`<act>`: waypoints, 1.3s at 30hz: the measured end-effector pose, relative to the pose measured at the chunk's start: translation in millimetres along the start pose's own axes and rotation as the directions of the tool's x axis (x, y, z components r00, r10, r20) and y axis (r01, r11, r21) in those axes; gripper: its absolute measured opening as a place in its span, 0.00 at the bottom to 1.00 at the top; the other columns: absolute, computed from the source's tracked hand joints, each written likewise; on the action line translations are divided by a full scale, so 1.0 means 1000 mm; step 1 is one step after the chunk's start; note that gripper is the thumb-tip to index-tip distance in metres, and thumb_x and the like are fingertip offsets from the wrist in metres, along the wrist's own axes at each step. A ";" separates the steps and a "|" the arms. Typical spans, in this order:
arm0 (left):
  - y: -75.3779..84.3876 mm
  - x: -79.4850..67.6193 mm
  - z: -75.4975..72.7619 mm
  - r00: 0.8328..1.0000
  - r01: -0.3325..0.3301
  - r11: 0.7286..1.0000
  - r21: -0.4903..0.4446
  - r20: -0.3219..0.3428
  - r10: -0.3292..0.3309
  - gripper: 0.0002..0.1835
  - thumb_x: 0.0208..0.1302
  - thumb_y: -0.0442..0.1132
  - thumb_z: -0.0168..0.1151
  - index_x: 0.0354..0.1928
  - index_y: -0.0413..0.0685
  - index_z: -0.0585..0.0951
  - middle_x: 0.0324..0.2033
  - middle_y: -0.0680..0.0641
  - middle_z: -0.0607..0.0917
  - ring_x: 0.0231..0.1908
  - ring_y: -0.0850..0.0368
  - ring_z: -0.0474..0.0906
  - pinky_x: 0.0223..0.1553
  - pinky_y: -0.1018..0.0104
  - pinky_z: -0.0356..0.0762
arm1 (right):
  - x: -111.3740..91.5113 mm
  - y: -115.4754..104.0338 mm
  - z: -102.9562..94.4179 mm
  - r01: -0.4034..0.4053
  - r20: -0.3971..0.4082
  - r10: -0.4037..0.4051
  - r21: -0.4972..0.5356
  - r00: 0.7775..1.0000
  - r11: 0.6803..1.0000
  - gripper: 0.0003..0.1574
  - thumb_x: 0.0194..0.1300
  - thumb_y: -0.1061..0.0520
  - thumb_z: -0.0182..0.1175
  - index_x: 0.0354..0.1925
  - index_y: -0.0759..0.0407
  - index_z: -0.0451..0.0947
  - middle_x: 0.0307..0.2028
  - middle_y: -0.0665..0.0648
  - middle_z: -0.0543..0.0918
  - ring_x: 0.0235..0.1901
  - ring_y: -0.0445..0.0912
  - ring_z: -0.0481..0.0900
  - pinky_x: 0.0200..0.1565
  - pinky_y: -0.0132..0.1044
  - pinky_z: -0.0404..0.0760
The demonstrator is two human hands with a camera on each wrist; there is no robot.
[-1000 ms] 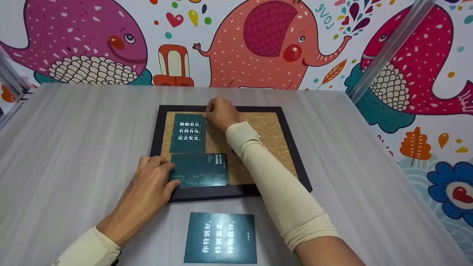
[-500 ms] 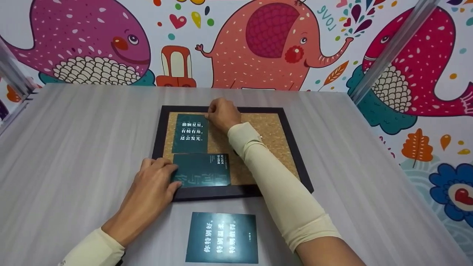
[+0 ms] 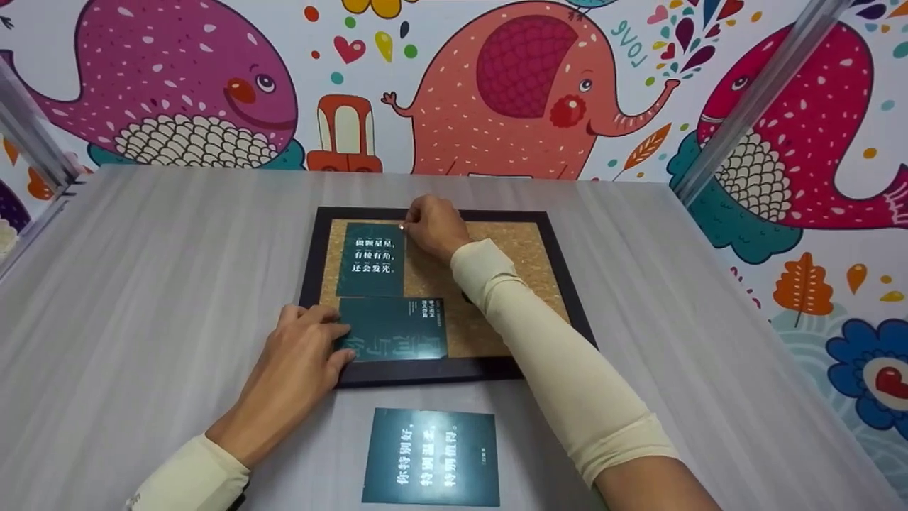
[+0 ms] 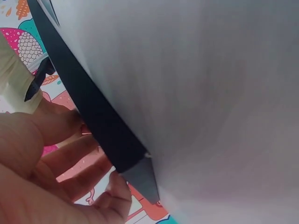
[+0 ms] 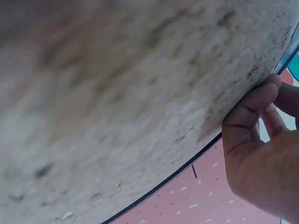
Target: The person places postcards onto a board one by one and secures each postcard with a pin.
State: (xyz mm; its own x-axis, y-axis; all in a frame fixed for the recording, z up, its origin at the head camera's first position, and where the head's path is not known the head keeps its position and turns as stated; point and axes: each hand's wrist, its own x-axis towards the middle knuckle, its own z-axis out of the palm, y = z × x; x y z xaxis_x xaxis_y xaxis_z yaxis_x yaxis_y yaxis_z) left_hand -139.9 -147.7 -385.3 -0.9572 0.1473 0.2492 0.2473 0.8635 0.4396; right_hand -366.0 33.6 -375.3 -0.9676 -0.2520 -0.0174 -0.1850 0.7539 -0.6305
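A dark-framed cork board (image 3: 489,326) lies on the table with two dark green cards on it. The upper card (image 3: 372,268) stands upright with white lettering; the lower card (image 3: 392,330) lies sideways below it. At the upper card's top right corner, my right hand (image 3: 438,226) pinches a small shiny pin (image 3: 402,228) between thumb and fingertips. My left hand (image 3: 303,351) rests over the board's near left corner, fingertips and thumb at the lower card's left edge. Close beside the black frame (image 4: 88,102), the left fingers show spread in the left wrist view.
A third green card (image 3: 431,458) with white lettering lies on the grey table (image 3: 681,355) in front of the board. Behind stands a wall (image 3: 525,85) painted with cartoon animals, with a clear post (image 3: 752,99) at the right. My right sleeve covers the board's right part.
The scene sits slightly lower and further right as the head view shifts. My right fingers have drawn back a little, showing the shiny spot at the card's corner. My left hand stays at the board's corner.
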 end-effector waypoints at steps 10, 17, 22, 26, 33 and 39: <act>-0.001 0.003 -0.002 1.000 -0.004 1.000 -0.011 0.015 0.004 0.16 0.63 0.31 0.82 0.49 0.28 0.91 0.59 0.32 0.87 0.51 0.36 0.76 0.51 0.41 0.82 | -0.013 0.013 -0.015 0.075 0.033 -0.077 0.045 0.997 0.996 0.09 0.82 0.61 0.64 0.52 0.64 0.88 0.48 0.59 0.88 0.47 0.49 0.83 0.53 0.41 0.85; -0.001 0.005 -0.001 1.000 -0.015 1.000 -0.013 0.009 0.015 0.16 0.62 0.30 0.82 0.49 0.27 0.91 0.59 0.32 0.87 0.52 0.35 0.76 0.51 0.40 0.81 | -0.034 0.016 -0.030 0.112 0.065 -0.113 0.018 0.992 0.994 0.10 0.81 0.61 0.65 0.52 0.64 0.89 0.48 0.59 0.90 0.46 0.49 0.84 0.49 0.41 0.87; -0.001 0.004 -0.001 1.000 -0.011 1.000 -0.013 0.011 0.011 0.16 0.61 0.30 0.82 0.48 0.26 0.91 0.57 0.31 0.87 0.51 0.35 0.76 0.51 0.40 0.81 | -0.050 0.024 -0.040 0.148 0.078 -0.148 0.003 0.986 0.989 0.11 0.80 0.62 0.65 0.53 0.66 0.90 0.48 0.58 0.90 0.44 0.48 0.84 0.47 0.41 0.87; -0.003 0.002 -0.003 0.999 0.017 1.000 -0.010 0.030 -0.017 0.17 0.63 0.31 0.82 0.49 0.26 0.91 0.58 0.30 0.86 0.52 0.34 0.75 0.53 0.39 0.80 | -0.064 0.030 -0.046 0.162 0.091 -0.161 -0.002 0.983 0.987 0.11 0.80 0.61 0.65 0.54 0.64 0.90 0.48 0.57 0.90 0.44 0.48 0.84 0.48 0.41 0.87; -0.003 0.002 -0.005 0.999 0.026 1.000 -0.012 0.045 -0.025 0.17 0.64 0.30 0.81 0.51 0.25 0.90 0.60 0.30 0.85 0.54 0.32 0.74 0.55 0.38 0.78 | -0.087 0.043 -0.059 0.161 0.094 -0.163 0.032 0.982 0.986 0.09 0.81 0.61 0.65 0.51 0.63 0.90 0.44 0.56 0.89 0.42 0.48 0.83 0.46 0.41 0.87; -0.001 0.004 -0.003 0.999 0.015 1.000 -0.021 0.046 -0.014 0.17 0.64 0.30 0.80 0.51 0.25 0.90 0.59 0.30 0.85 0.53 0.33 0.74 0.55 0.38 0.78 | -0.103 0.057 -0.069 0.181 0.084 -0.183 0.034 0.980 0.983 0.08 0.81 0.62 0.65 0.50 0.63 0.90 0.43 0.56 0.90 0.42 0.48 0.84 0.47 0.42 0.88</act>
State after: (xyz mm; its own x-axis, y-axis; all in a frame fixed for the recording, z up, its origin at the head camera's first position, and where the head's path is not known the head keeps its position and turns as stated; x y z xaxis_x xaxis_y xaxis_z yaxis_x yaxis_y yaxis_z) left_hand -143.3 -149.3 -381.7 -0.9664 0.1572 0.2032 0.2361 0.8553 0.4611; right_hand -288.9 144.5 -355.9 -0.8995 -0.4357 0.0336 -0.3511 0.6748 -0.6492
